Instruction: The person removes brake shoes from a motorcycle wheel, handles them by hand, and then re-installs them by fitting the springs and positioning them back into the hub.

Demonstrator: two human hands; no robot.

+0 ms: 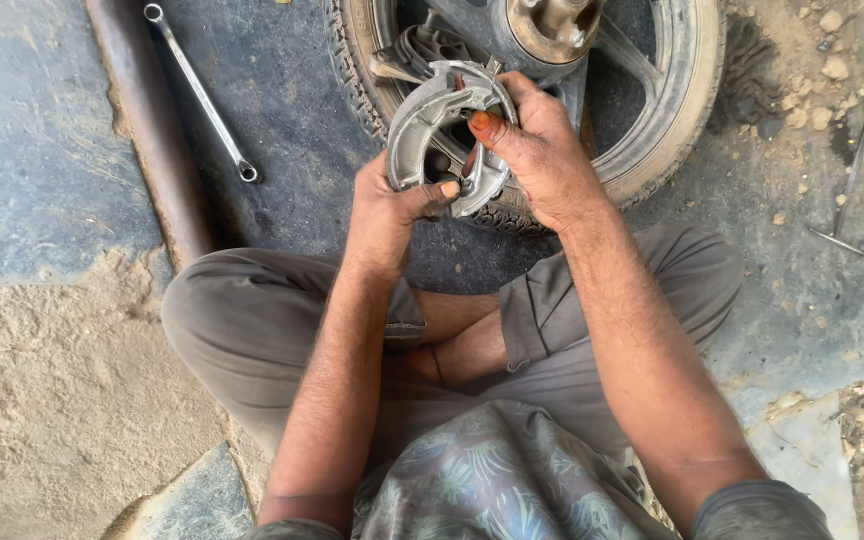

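Observation:
I sit cross-legged on the ground and hold a pair of curved grey metal brake shoes [432, 110] in both hands, above my knees. My left hand [387, 210] grips the lower left shoe, its thumb pressed across the bottom joint. My right hand [542, 150] wraps the right shoe, with its thumb inside the ring near the top. Just beyond the shoes lies a motorcycle wheel [672, 110] flat on the floor, its hub and axle [552, 25] at the top of the view.
A long ring spanner [202, 95] lies on the dark oily floor to the left of the wheel, beside a rusty pipe [152, 130]. A thin metal rod tool [857, 150] rests at the right among small stones. Pale rough concrete fills the lower left.

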